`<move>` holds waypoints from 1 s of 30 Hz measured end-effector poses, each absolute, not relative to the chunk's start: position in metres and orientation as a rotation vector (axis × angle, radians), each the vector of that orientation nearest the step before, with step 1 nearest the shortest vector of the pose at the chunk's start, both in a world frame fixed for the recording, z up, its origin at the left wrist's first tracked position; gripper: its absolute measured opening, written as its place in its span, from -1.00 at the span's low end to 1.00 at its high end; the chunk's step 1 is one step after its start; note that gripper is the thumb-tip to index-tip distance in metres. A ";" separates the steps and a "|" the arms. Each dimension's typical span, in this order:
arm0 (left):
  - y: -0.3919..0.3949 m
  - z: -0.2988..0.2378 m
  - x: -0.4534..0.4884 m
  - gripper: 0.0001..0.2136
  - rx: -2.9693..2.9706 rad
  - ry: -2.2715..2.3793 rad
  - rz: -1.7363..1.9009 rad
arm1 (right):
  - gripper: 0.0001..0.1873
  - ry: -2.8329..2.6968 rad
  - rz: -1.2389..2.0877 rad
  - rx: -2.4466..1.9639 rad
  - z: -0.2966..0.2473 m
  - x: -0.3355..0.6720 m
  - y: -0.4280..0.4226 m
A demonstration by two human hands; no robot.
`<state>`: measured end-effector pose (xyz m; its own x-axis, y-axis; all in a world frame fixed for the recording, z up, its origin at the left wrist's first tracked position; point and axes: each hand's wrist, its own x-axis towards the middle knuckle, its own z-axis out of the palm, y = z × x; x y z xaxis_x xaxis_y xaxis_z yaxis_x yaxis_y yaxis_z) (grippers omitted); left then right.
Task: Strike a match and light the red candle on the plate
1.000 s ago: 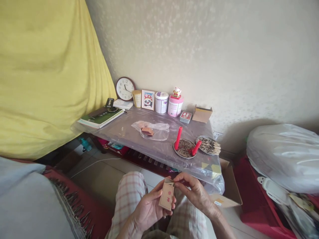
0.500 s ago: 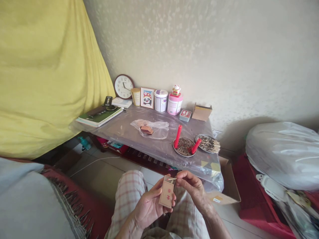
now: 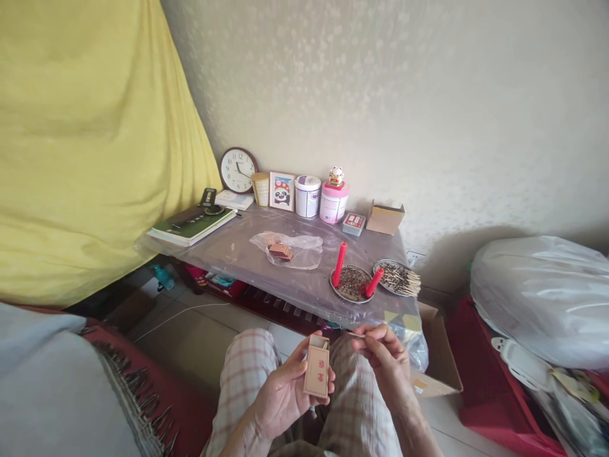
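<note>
My left hand [image 3: 285, 392] is closed around a brown matchbox [image 3: 316, 374] with red characters on its face. Its tray is pushed partly out at the top, and pale matchsticks show inside. To the right of the box, my right hand [image 3: 384, 358] pinches a single match [image 3: 356, 335] between thumb and fingers, its tip pointing left. Beyond my hands, on the table, two red candles [image 3: 339, 263] rise from a round metal plate [image 3: 353, 298] of dark burnt bits; the right candle leans. Beside it a second plate [image 3: 380, 285] holds many used matchsticks [image 3: 404, 280].
A plastic-covered low table [image 3: 228, 254] bears a clear bag [image 3: 304, 254] with several matchboxes, a clock [image 3: 238, 170], tubs [image 3: 307, 197], a picture frame [image 3: 282, 190] and books [image 3: 190, 226]. A cardboard box [image 3: 435, 349] and a red bin [image 3: 485, 393] stand at the right.
My right hand has moved right, away from the matchbox, with the match in its fingers. My left hand still holds the box in nearly the same place.
</note>
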<state>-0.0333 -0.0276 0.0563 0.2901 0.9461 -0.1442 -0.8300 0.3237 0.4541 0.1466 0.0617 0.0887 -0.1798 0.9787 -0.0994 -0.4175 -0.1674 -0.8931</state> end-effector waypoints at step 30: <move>-0.028 0.071 -0.042 -0.42 0.305 0.372 1.343 | -0.72 -1.136 1.531 -0.915 0.086 0.132 0.053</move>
<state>-0.0424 -0.0281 0.0706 0.1829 0.9794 -0.0859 -0.8838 0.2021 0.4220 0.1323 0.0527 0.0862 -0.2330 0.9723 -0.0160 -0.2668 -0.0797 -0.9604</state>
